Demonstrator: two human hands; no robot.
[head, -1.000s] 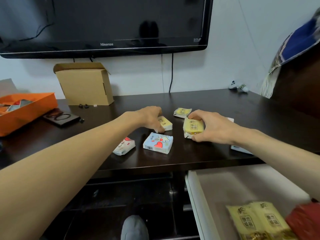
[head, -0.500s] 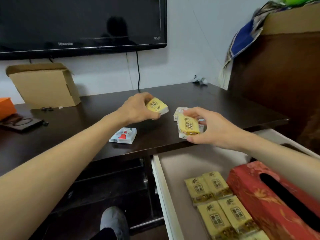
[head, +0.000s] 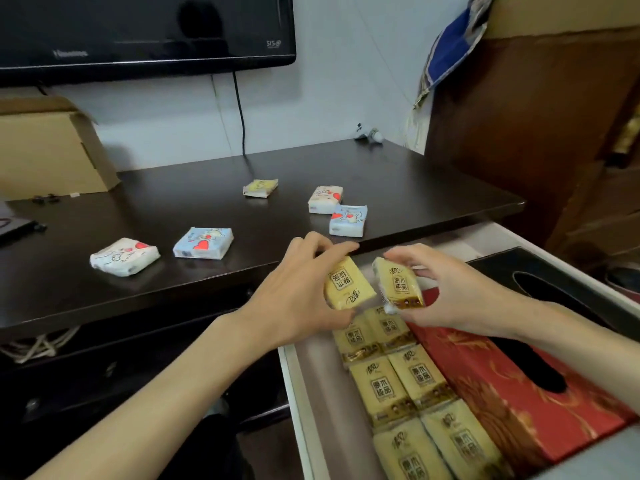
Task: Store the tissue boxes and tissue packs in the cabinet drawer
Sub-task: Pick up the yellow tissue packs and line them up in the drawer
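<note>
White wall behind a dark wooden cabinet top [head: 207, 188], black flat-screen TV [head: 145, 29] upper left, brown cardboard box [head: 48, 150] at left, tall brown wooden furniture [head: 536, 133] at right.

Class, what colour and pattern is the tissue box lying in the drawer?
Red with gold swirls, clearest in the head view.

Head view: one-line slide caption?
Each hand, left and right, holds a yellow pack over the open drawer.
</note>
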